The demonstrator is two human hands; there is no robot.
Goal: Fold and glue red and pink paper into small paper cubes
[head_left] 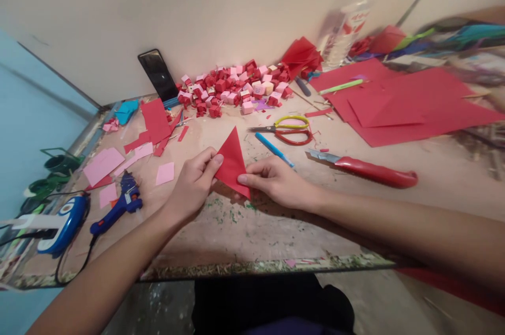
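A folded piece of red paper (232, 162), roughly triangular with its tip pointing away from me, is held above the table between both hands. My left hand (197, 173) pinches its left edge, thumb on top. On the lower right side, my right hand (272, 180) grips it between thumb and fingers. Just beyond the hands lie scissors (290, 129) with one yellow and one red handle, and a blue pen (274, 149). A red-handled knife (371, 169) rests to the right of the scissors. The fingertips under the paper are hidden.
A heap of small red and pink paper cubes (236, 85) sits against the wall, beside a leaning phone (159, 74). Blue glue gun (120, 203), its cord and pink paper pieces (103, 165) lie left. Red sheets (434, 106), a green pen (341, 87) and a plastic bottle (347, 24) are right.
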